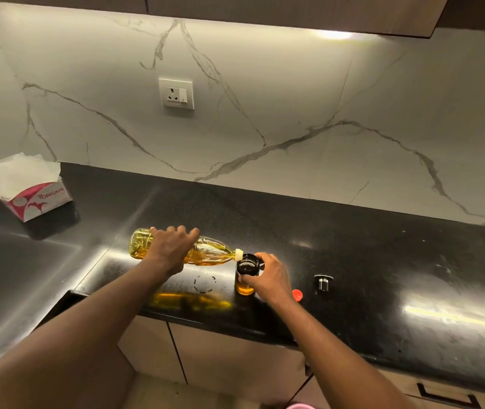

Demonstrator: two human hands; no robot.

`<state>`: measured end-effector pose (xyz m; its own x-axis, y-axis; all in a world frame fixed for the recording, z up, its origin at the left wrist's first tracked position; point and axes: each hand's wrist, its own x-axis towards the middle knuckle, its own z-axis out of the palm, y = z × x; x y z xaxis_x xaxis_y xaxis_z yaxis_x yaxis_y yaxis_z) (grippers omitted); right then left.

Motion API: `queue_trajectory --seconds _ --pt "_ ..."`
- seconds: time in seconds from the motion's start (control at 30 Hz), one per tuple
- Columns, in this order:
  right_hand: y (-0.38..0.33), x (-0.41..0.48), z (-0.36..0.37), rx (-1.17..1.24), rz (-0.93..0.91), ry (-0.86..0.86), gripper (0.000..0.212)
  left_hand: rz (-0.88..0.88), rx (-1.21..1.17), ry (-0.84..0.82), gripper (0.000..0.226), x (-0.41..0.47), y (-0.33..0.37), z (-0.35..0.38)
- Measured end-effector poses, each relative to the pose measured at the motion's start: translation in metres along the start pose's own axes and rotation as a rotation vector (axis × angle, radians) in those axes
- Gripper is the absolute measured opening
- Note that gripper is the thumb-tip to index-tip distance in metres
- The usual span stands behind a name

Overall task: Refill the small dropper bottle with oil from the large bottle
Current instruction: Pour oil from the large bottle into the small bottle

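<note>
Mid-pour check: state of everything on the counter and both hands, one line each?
Small dropper bottle: upright, open, some oil inside.
Large bottle: uncapped, tipped near horizontal, mouth at the small dropper bottle's opening.
Left hand: grips the large bottle.
Right hand: holds the small dropper bottle.
Red cap: off, lying on the counter.
Dropper top: off, on the counter.
Tissue box: open, tissue sticking out.

large bottle (205, 253) lies left of small bottle (246, 276); cap (297, 294) and dropper (323, 281) right.
</note>
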<state>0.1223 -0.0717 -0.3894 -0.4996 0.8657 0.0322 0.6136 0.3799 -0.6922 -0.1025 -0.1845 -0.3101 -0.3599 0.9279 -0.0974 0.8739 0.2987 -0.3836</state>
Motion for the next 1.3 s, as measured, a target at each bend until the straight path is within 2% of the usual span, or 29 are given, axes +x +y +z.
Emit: queue_trajectory --seconds 1.3 --pt "-0.0033 -0.0023 -0.0033 -0.003 0.004 -0.002 0.059 -0.009 0.026 0.004 0.077 -0.0024 -0.0006 -0.004"
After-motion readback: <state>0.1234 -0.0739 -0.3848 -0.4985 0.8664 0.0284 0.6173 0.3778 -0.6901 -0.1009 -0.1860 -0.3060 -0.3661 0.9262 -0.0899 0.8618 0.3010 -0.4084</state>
